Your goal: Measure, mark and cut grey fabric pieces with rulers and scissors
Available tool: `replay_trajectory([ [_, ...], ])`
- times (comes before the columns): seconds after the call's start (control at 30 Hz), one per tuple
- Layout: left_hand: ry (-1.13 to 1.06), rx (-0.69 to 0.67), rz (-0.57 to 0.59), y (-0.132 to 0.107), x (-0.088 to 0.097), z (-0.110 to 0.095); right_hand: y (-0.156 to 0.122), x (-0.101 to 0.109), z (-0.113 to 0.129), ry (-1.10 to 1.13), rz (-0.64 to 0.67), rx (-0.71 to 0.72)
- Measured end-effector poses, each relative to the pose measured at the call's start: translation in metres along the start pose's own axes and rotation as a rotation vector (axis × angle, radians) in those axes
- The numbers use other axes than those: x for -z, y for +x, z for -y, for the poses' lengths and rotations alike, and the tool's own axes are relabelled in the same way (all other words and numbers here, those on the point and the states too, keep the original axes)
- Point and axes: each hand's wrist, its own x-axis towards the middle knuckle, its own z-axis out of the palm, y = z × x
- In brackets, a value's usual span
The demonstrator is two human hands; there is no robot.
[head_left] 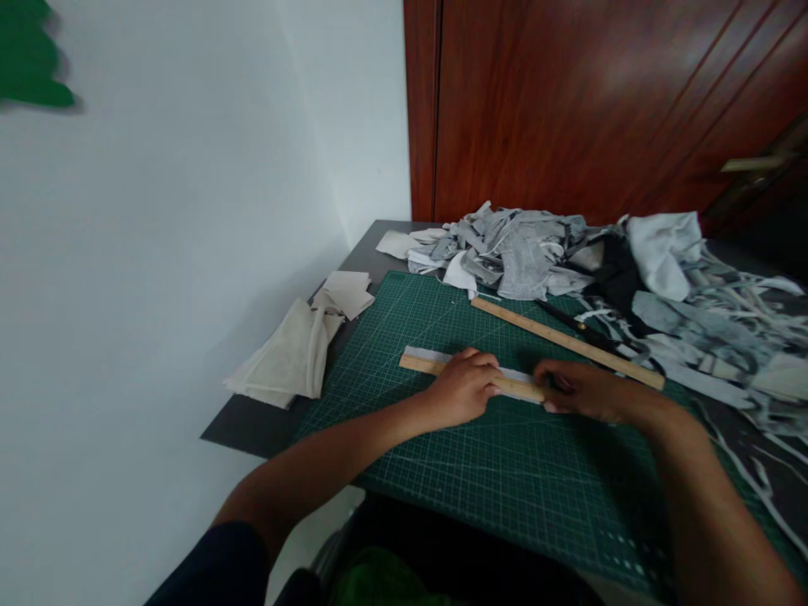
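Flat short wooden ruler (420, 364) over pale, thin cloth strip (514, 374) on gridded green mat (498, 471); crumpled grey scraps (521, 252) beyond. Ruler's long axis runs sideways, right end slightly nearer person. Left hand (465, 387) half-closed, bent fingers clamped over ruler's middle. Right hand (577, 390) curled at right end; whether pinching, cannot tell.

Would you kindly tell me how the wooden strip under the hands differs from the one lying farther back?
The near strip is held down by the left hand, with the right hand at its right end; the far strip is untouched. Pale fabric shows along the near strip's edges, while the far strip has none beneath its middle. Both are slim, light brown and straight, and slant down rightward.
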Motion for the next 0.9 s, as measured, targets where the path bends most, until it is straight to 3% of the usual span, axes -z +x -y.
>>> replay_trajectory([
  [0.17,-0.026,0.008,-0.034,0.000,-0.002,0.004,-0.006,0.008,0.005,-0.027,-0.020,0.010],
  [0.43,-0.063,-0.006,-0.052,0.003,-0.001,0.005,-0.007,0.018,0.003,-0.166,-0.155,-0.104],
  [0.73,-0.065,-0.001,-0.060,0.003,-0.002,0.005,-0.003,0.015,0.002,-0.171,-0.160,-0.062],
  [0.9,-0.129,0.001,-0.025,0.007,0.003,0.011,0.000,0.009,0.017,-0.126,-0.142,0.017],
])
